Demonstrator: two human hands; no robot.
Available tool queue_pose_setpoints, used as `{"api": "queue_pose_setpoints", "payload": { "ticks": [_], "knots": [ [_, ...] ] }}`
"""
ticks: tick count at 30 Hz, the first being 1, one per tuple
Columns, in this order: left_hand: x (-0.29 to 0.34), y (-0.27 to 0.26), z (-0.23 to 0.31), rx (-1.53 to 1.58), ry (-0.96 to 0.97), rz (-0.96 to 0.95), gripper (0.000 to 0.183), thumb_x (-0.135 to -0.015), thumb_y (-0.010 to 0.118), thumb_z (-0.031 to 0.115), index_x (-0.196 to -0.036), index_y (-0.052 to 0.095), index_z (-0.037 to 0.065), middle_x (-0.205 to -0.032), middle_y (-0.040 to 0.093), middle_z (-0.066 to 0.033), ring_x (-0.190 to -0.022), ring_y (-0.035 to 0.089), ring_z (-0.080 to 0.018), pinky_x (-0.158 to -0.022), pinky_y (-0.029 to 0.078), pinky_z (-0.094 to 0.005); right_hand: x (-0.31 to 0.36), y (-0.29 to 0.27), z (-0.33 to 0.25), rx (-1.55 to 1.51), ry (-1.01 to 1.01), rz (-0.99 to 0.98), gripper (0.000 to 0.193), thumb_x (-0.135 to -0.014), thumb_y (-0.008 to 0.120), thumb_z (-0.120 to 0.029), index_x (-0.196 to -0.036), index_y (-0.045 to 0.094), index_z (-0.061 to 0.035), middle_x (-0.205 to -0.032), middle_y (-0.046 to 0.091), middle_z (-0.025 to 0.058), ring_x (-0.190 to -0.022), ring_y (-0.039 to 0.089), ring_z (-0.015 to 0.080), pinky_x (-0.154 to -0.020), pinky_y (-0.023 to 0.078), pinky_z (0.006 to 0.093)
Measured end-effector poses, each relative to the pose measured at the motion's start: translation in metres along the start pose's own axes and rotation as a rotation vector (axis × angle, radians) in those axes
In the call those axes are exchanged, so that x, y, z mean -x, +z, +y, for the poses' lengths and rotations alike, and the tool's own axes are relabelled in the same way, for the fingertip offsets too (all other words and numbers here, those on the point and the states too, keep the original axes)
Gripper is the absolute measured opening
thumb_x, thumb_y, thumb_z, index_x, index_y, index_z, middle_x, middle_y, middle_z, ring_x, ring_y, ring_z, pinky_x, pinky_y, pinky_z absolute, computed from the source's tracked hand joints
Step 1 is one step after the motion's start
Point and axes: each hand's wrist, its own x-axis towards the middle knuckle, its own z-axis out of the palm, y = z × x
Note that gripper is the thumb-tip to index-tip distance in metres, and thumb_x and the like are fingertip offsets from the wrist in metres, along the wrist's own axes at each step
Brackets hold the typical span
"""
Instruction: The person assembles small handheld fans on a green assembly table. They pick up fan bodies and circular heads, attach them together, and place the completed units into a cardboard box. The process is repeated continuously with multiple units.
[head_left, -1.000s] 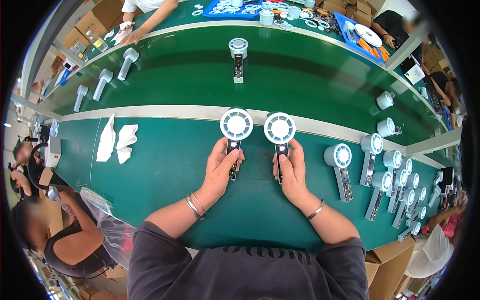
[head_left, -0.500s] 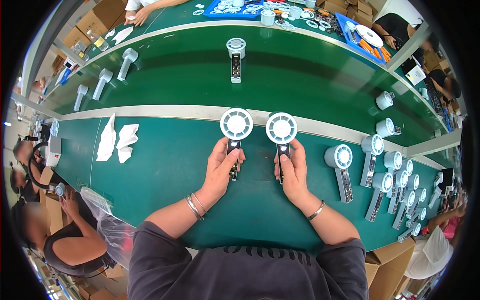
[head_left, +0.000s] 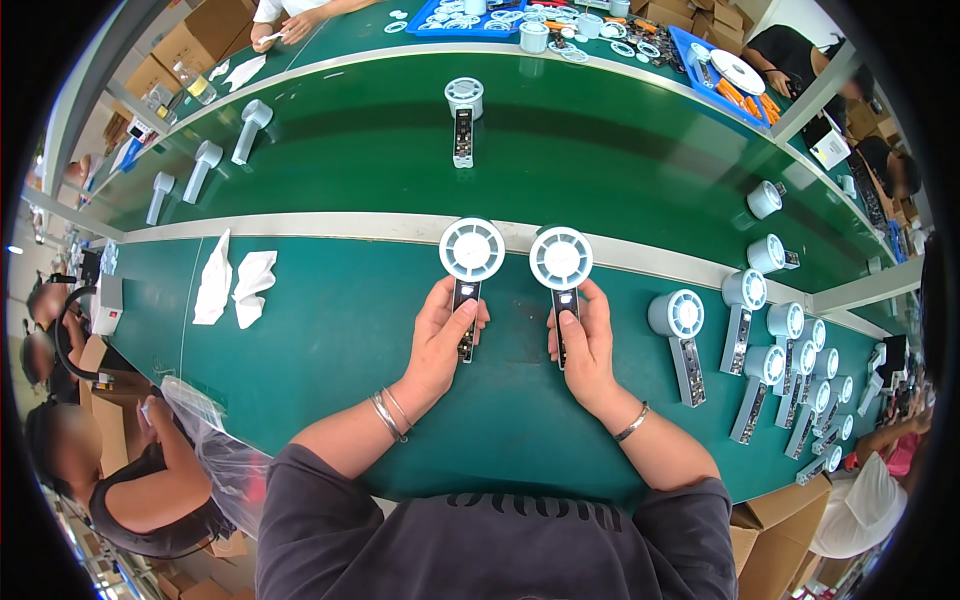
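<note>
My left hand [head_left: 440,335] is closed around the dark handle of a handheld fan, its thumb on the exposed circuit board. The pale blue-grey round head of this left fan [head_left: 472,249] points up, its slotted face toward me. Another such fan [head_left: 561,258] stands beside it, a small gap apart, gripped at the handle by my right hand [head_left: 588,345] with the thumb on its front. Both are held above the green workbench [head_left: 330,350]. Nearest to my right hand on the bench is a fan with an open handle [head_left: 687,370].
Several more unfinished fans [head_left: 757,392] crowd the bench's right side. Across a pale rail [head_left: 350,227], a green belt [head_left: 350,140] carries fans, one upright-looking [head_left: 463,135] in the middle. White cloths [head_left: 255,287] lie at left. Blue parts trays [head_left: 470,28] and co-workers are around.
Fans on the belt have shifted slightly left. My hands and both held fans are almost unmoved. At left, a co-worker's hands have moved, and the fan seen there before is out of sight.
</note>
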Motion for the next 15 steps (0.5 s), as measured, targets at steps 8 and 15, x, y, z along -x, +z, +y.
{"api": "queue_pose_setpoints", "payload": {
  "ticks": [8,15],
  "knots": [
    [-0.0006,-0.0003,-0.0002,0.000,-0.004,-0.004,0.036,-0.091,0.052,0.019,-0.122,0.042,0.003,-0.084,0.055,-0.0034,-0.074,0.049,-0.0075,-0.061,0.041,-0.0210,0.0002,-0.0003,-0.0008,-0.002,0.009,-0.001,0.042,-0.092,0.041,-0.015,-0.130,0.026,-0.0025,-0.081,0.048,0.0048,-0.057,0.045,0.0067,-0.048,0.037,0.0195],
    [-0.0005,0.0015,0.0011,-0.007,-0.003,-0.005,0.035,-0.091,0.051,0.019,-0.121,0.042,0.003,-0.084,0.055,-0.0031,-0.075,0.049,-0.0074,-0.061,0.042,-0.0210,0.0008,-0.0002,-0.0012,0.014,0.014,-0.006,0.042,-0.092,0.041,-0.015,-0.130,0.027,-0.0025,-0.082,0.048,0.0050,-0.057,0.045,0.0066,-0.048,0.038,0.0195]
  ]
}}
